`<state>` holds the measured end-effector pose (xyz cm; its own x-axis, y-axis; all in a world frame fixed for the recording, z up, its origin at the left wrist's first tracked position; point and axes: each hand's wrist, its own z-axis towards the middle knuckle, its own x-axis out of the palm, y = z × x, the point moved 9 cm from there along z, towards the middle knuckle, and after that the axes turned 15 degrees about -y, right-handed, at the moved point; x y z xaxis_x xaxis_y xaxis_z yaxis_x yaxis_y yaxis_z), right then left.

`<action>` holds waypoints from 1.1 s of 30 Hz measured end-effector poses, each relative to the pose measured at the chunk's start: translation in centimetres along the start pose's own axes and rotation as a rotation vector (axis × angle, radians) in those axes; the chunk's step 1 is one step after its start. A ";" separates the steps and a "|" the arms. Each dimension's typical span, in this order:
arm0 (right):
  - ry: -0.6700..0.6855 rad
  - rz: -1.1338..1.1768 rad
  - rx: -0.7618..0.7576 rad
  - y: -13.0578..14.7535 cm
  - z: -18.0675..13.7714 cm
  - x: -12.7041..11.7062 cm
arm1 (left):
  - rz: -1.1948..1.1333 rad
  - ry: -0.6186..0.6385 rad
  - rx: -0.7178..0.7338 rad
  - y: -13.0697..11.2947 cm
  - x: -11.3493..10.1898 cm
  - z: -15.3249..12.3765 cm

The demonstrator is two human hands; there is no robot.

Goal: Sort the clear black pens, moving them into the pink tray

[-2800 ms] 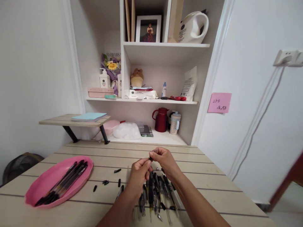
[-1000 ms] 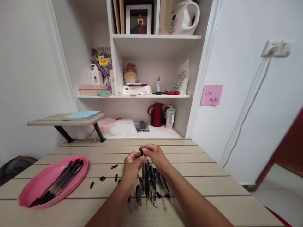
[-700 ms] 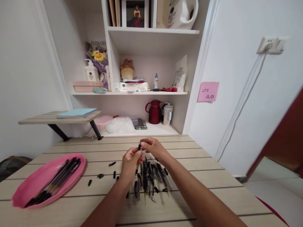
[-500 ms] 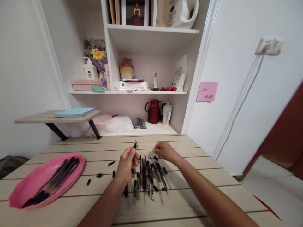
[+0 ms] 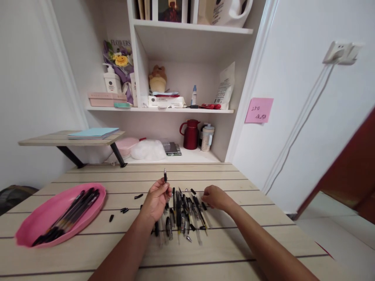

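My left hand [image 5: 158, 198] is closed around a pen [image 5: 165, 176], which stands nearly upright with its silver tip pointing up and its black grip showing above the fingers. My right hand [image 5: 217, 198] hovers at the right edge of a pile of pen parts [image 5: 183, 218], fingers curled together. Its fingertips are beside a small black cap [image 5: 204, 205]; whether they hold anything is hidden. Clear barrels, thin refills, black caps and silver tips lie jumbled in the pile. Several loose black pieces [image 5: 124, 210] are scattered to the left.
A pink oval tray [image 5: 26, 234] holding several black pens [image 5: 70, 214] stands at the left. Behind it a small raised shelf [image 5: 43, 139] rests on black legs. A white shelf unit [image 5: 187, 111] with a red jug [image 5: 191, 134] rises beyond the table [image 5: 234, 251].
My right hand has moved from the back of the pile to its right edge, nearer to me. The pen in my left hand is now more upright. The camera view has tilted down slightly.
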<state>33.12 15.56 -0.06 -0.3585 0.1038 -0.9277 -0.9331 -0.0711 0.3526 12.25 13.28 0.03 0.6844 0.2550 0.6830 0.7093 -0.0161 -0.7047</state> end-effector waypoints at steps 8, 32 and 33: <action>0.009 0.026 -0.006 -0.5 -0.1 0.6 | 0.047 0.038 -0.060 0.9 0.4 -0.5; -0.031 0.170 -0.162 6.1 1.6 1.7 | -0.082 0.040 -0.012 -1.8 -1.3 1.1; -0.024 0.183 -0.176 6.5 1.4 1.9 | -0.079 0.035 -0.012 -1.8 -1.3 1.1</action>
<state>26.31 16.70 0.67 -0.5235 0.0970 -0.8465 -0.8339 -0.2625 0.4855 9.89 14.08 0.14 0.6314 0.2216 0.7431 0.7633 -0.0084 -0.6460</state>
